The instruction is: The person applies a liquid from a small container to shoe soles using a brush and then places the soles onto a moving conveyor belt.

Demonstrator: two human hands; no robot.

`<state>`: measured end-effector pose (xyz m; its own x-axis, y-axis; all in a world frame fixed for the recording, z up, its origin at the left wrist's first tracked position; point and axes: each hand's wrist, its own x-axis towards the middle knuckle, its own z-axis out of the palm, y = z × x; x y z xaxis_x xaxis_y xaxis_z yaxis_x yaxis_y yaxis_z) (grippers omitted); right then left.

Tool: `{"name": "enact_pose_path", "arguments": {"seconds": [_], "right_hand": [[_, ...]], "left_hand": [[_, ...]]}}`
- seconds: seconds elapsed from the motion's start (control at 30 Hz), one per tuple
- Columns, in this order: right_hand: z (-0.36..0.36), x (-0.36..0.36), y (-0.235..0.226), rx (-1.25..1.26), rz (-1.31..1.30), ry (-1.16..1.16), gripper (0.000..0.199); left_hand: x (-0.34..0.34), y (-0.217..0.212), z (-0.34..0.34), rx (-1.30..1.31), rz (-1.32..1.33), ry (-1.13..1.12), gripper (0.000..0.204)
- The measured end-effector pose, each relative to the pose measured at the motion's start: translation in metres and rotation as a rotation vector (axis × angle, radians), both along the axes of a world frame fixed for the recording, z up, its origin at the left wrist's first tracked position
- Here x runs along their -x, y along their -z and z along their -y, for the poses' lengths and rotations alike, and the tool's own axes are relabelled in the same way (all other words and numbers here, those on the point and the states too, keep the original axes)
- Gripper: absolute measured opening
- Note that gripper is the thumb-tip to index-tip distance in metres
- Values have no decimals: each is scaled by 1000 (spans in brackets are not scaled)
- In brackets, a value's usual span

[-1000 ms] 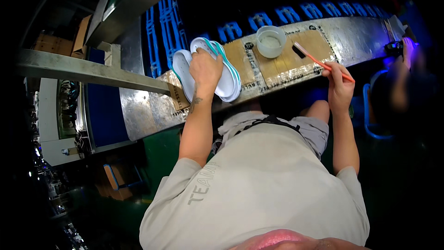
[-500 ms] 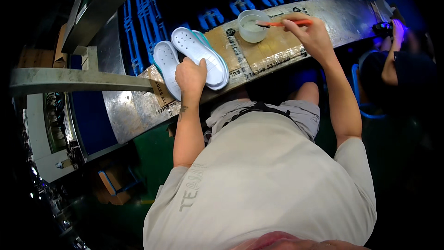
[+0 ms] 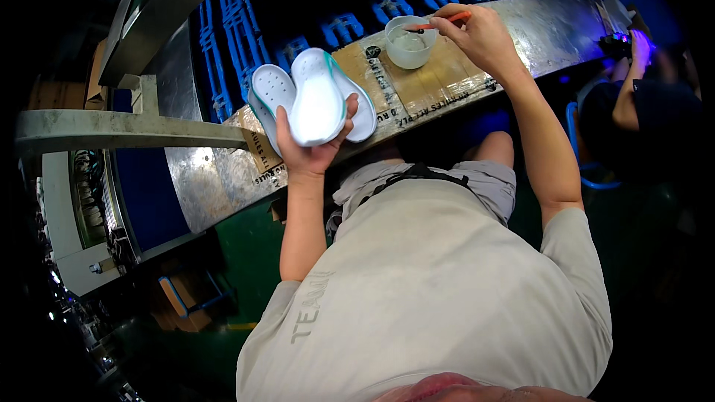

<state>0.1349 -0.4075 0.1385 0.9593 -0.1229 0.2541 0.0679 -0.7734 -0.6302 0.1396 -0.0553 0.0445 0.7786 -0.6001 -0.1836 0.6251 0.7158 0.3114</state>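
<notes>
Soles, white with a teal edge, sit in the left hand. That grip is closed around the top shoe sole, with the thumb on one side and the fingers on the other. It is lifted up above the tabletop, with its pale inner side showing. A second shoe sole with small holes sits just behind it on the left, touching it. I cannot tell if the hand holds that one too.

The right hand is farther along the tabletop. Its grip is pinched tight on a thin orange brush. The brush tip reaches over a small clear cup with pale liquid inside. The cup stands on a brown cardboard sheet that lies flat on the shiny metal tabletop.

Blue racks stand behind the tabletop. Another person sits at the far right, near a purple light.
</notes>
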Motion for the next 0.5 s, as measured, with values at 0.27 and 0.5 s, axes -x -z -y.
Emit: {"name": "enact_pose_path", "arguments": {"seconds": [0.27, 0.5], "right_hand": [[-1, 17, -1, -257, 71, -110, 22], [-39, 19, -15, -287, 242, -503, 19]], "left_hand": [[2, 7, 18, 12, 97, 46, 69], [4, -18, 29, -95, 412, 164, 100]]}}
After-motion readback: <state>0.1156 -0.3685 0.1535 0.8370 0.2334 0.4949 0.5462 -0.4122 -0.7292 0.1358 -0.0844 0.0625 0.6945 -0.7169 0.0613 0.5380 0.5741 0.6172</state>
